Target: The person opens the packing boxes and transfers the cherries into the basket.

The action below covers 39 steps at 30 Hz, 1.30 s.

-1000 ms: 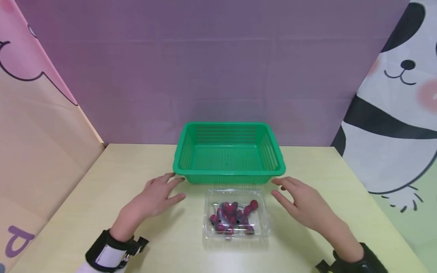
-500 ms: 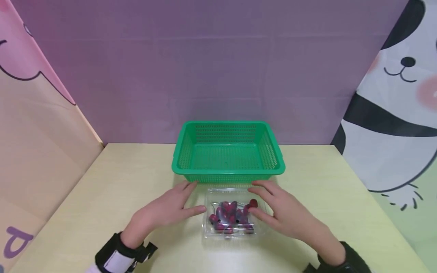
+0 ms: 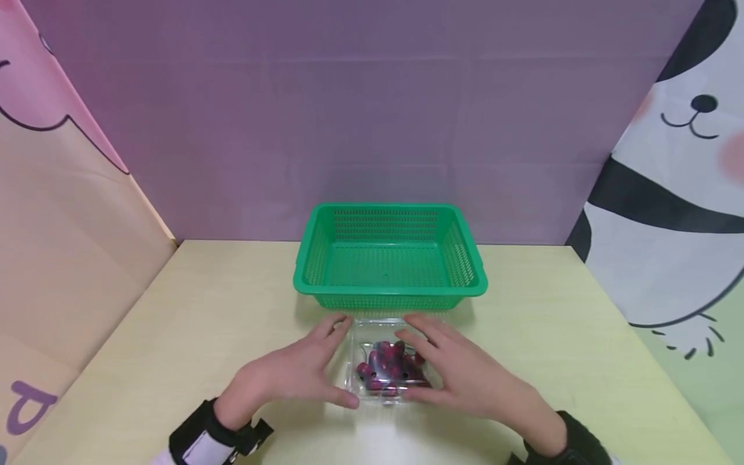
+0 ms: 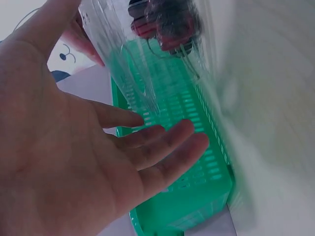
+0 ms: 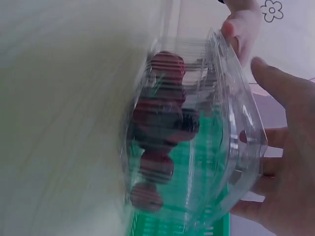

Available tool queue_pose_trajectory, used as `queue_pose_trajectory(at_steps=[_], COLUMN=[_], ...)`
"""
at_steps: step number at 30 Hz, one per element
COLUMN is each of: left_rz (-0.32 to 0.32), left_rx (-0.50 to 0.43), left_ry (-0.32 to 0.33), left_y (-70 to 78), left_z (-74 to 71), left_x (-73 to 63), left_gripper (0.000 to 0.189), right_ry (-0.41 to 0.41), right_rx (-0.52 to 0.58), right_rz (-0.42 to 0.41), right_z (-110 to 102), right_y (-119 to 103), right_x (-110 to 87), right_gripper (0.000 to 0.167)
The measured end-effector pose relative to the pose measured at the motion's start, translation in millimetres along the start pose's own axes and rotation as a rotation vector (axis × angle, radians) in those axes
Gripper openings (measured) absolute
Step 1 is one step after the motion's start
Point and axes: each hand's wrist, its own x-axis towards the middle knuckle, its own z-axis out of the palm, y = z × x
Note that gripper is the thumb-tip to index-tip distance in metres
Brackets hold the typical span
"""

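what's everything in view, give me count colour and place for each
Table: one, pale, foreground
Basket: one, green, far part of table
Plastic box: one, clear, just nearer than basket
Cherries: several, no sure count, dark red, in the box
Backdrop: one, purple, behind table
Panda picture: one, black and white, right
Cartoon figure: one, pink, upper left
Wall marks: two, purple and blue, lower left
Flower outline: one, black, top of right wrist view
Wrist straps: two, black, one per wrist
Sleeves: two, pale, bottom of head view
Left hand: one, bare, by box's left side
Right hand: one, bare, at box's right side
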Motion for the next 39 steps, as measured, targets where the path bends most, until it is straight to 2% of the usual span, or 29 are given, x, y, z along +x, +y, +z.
queue_pose_trajectory(at_steps=[5, 10, 16, 28, 33, 39], left_rz=[-0.01, 0.011, 0.042, 0.051, 0.055, 0.062], left_rx=[0.035, 0.05, 0.05, 0.108, 0.127, 0.15], left_ry=[-0.026, -0.011, 0.009, 0.061, 0.089, 0.148], left_y=[0.7, 2.3, 5.7, 7.7, 12.7, 16.2], left_z=[3.4, 5.7, 6.5, 18.5, 21.1, 26.6], left_x=[0.3, 1.2, 1.7, 1.8, 1.0, 3.6], left_gripper=[0.132, 0.126, 0.114, 0.101, 0.096, 0.097], right_ry=[-0.089, -0.117, -0.15, -0.054, -0.02, -0.03], right_rx=[0.001, -0.026, -0.076, -0.272, -0.278, -0.298], right_rz=[-0.004, -0.018, 0.008, -0.026, -0.01, 0.009], right_z=[4, 7, 7, 18, 20, 23], right_y=[-6, -8, -11, -17, -20, -24], right_x=[1.7, 0.8, 1.1, 1.9, 4.0, 5.5], right_gripper=[0.094, 0.087, 0.076, 0.066, 0.063, 0.063])
